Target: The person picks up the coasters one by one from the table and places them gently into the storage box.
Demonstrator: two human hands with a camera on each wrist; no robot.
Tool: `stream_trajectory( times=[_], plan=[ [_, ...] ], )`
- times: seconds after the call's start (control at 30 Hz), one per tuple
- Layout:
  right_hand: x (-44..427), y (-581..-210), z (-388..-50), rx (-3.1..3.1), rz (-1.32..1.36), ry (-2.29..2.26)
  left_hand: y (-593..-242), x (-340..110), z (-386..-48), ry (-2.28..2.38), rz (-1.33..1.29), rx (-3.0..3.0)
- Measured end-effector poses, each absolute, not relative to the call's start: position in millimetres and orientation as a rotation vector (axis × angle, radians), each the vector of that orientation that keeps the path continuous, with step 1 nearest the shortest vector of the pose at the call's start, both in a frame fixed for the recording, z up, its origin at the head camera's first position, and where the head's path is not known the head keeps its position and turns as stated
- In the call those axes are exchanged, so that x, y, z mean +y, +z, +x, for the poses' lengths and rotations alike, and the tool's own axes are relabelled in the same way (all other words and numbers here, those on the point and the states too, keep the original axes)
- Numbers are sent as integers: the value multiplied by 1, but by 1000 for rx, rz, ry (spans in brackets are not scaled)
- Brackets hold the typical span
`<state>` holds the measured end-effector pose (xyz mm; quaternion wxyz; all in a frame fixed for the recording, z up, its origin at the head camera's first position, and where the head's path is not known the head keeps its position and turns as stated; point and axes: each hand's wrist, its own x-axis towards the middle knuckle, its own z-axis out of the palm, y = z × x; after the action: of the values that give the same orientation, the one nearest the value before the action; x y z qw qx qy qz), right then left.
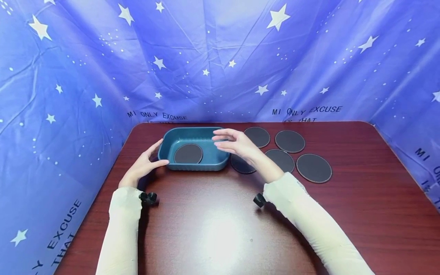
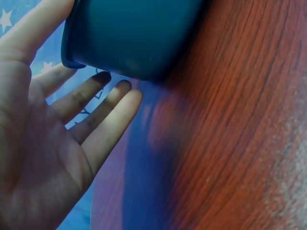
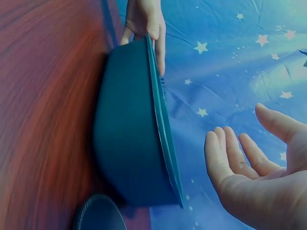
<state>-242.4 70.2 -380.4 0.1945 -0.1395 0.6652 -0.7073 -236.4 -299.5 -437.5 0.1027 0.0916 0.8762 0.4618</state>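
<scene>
A teal rectangular container stands towards the back of the table, one dark round disc lying inside it. At its left end is my left hand, thumb on the front rim and fingers along the side; the left wrist view shows this hand spread against the container. My right hand is raised over the container's right end, fingers extended and holding nothing. In the right wrist view that hand is apart from the container.
Several dark round discs lie flat to the right of the container, partly behind my right hand and wrist. A blue curtain with white stars hangs behind and beside the reddish-brown table.
</scene>
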Motion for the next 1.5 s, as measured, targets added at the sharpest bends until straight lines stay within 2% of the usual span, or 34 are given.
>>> stream_trajectory(
  times=[0.2,0.47,0.83,1.5],
  plan=[
    [106,-381,-240,1934,-398,-1947,-413,-286,-222,1341,276,2580],
    [167,-386,-236,1882,-348,-2056,-440,-301,-239,1345,263,2594],
    [244,-391,-227,1628,-362,-2366,-442,-303,-240,1347,288,2608],
    [316,-404,-213,1380,-407,-2576,-444,-302,-240,1361,265,2610]
  ],
)
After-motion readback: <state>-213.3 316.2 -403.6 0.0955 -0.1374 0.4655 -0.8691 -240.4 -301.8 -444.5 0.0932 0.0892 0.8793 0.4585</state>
